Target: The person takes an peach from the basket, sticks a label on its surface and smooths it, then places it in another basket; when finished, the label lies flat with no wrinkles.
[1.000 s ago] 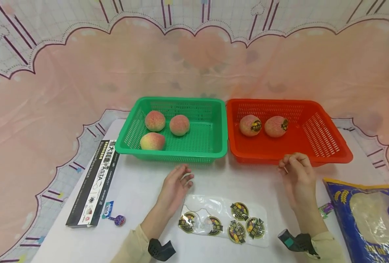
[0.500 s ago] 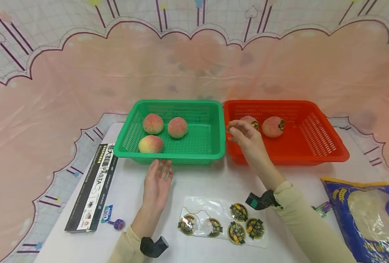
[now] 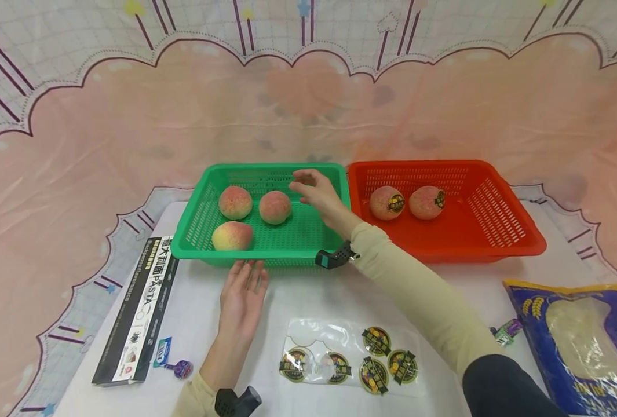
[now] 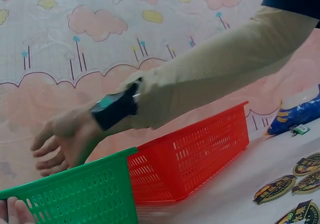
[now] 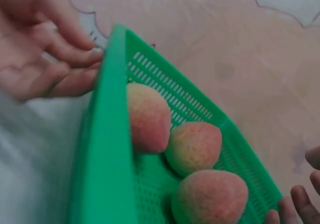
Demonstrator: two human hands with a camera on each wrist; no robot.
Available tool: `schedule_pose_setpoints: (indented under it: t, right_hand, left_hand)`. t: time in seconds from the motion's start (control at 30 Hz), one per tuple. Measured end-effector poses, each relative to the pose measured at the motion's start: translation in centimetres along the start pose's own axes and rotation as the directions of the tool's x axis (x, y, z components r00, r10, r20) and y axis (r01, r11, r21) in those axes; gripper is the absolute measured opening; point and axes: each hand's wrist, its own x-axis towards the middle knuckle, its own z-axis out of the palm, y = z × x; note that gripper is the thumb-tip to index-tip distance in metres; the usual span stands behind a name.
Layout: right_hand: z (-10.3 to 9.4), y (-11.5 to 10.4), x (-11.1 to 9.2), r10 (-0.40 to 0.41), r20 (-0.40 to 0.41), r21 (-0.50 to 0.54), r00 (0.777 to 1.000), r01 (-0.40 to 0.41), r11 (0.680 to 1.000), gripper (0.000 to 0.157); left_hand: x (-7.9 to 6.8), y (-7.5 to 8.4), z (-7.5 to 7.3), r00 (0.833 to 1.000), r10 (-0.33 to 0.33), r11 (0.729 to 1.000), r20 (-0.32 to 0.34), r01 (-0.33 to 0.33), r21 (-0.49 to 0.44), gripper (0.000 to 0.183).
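I'm holding left hand (image 3: 242,302) and right hand (image 3: 320,196) loosely spread — at the bench's (image 3: 196,324) far edge, three plain peaches (image 3: 275,207) seemingly remaining in the green basket (image 3: 287,254), two stickered peaches (image 3: 425,202) done in the red basket (image 3: 477,234).

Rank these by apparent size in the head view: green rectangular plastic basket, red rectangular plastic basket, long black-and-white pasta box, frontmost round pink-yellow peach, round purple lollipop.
1. Red basket and green basket: too alike to rank
2. Pasta box
3. Frontmost peach
4. Lollipop
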Motion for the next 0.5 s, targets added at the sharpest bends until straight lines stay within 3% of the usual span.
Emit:
schedule_pose_setpoints:
  t: [0.17,0.33,0.5]
  right_hand:
    - [2.1,1.0,2.1,0.099,0.012,0.035,0.995,-0.100,0.994,0.040]
    - [3.3,1.7,3.4,0.197,0.012,-0.070,0.980,-0.196,0.978,0.050]
    - [3.9,2.1,4.5,0.272,0.003,-0.103,0.962,-0.270,0.957,0.056]
  left_hand:
    - [-0.4,0.0,-0.3,0.999,0.004,1.000,-0.043,-0.005,-0.015,0.030]
    - [-0.4,-0.1,-0.3,0.999,0.012,1.000,-0.046,-0.012,-0.018,0.032]
    - [-0.2,-0.1,-0.1,0.999,0.003,1.000,-0.052,-0.004,-0.030,0.031]
